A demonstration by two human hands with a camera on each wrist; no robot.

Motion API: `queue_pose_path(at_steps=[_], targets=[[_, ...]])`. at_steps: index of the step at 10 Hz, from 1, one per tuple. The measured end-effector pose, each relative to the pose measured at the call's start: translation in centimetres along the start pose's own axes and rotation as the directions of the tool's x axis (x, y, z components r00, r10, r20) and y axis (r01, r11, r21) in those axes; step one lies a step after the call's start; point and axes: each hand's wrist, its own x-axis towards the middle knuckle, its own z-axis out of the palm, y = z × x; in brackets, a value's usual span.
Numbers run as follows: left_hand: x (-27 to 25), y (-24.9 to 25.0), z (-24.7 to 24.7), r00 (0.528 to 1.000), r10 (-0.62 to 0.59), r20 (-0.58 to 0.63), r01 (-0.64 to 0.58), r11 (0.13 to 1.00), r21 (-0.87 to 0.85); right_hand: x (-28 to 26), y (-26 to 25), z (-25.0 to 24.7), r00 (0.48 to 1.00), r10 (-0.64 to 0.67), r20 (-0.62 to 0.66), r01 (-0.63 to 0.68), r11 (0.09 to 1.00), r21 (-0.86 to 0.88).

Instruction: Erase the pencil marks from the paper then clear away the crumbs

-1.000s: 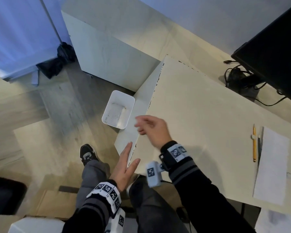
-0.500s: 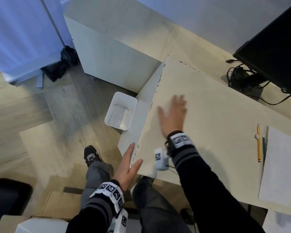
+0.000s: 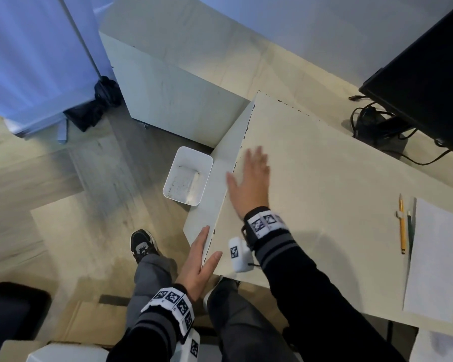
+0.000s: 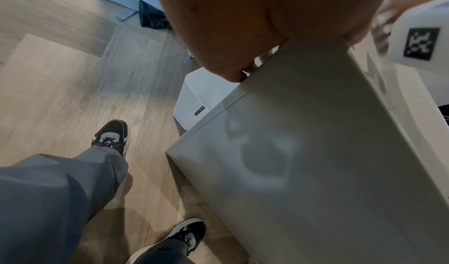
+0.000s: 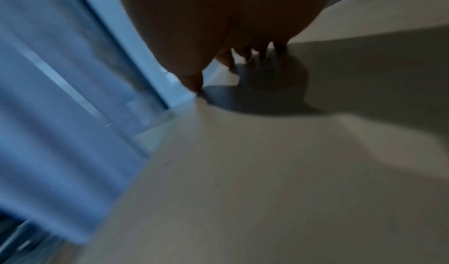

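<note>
Crumbs: we sweep with right hand [image 3: 250,182], fingers flat, toward bin [image 3: 187,176] at centre frame; left hand [image 3: 198,262] fingers straight; overshoot scatters them.

Your right wrist view is smeared w/ blur: right hand [image 5: 218,28] is a dark mass, fingertips barely separable. Left hand [image 4: 243,18] is cut off by the top edge. Bin [image 4: 194,99] is half hidden behind the desk's side panel [image 4: 303,152]. Monitor [image 3: 429,82] and paper [image 3: 432,259] run off-frame; marks on it too small to tell.
</note>
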Motion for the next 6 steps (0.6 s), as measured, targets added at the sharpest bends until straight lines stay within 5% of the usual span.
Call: queue_pose_path(at_steps=[1, 2, 3, 4, 5, 6], targets=[[0.0, 0.3, 0.0, 1.0, -0.005, -0.003, 0.005, 1.0, 0.007, -2.0, -1.8, 0.1, 0.93, -0.308, 0.202, 0.302, 0.951, 0.061], [-0.1, 0.8, -0.3, 1.0, -0.019, -0.002, 0.019, 0.999, 0.036, -2.7, -0.7, -1.5, 0.932, -0.249, 0.263, 0.136, 0.914, 0.382], [-0.4, 1.2, -0.4, 0.999, -0.037, -0.004, 0.038, 0.996, 0.083, -2.2, 0.5, -6.0, 0.98, -0.147, 0.135, 0.049, 0.831, 0.553], [-0.5, 2.1, -0.7, 0.995, -0.096, -0.002, 0.096, 0.988, 0.118, -1.1, 2.1, -13.4, 0.994, -0.109, -0.014, 0.096, 0.793, 0.602], [-0.9, 2.6, -1.1, 0.984, -0.176, -0.004, 0.173, 0.965, 0.199, -0.7, 4.2, -22.6, 0.969, -0.156, -0.192, 0.238, 0.807, 0.541], [-1.8, 1.7, -2.8, 0.949, -0.298, -0.105, 0.315, 0.895, 0.314, -2.5, 6.0, -33.8, 0.871, -0.176, -0.459, 0.393, 0.81, 0.434]])
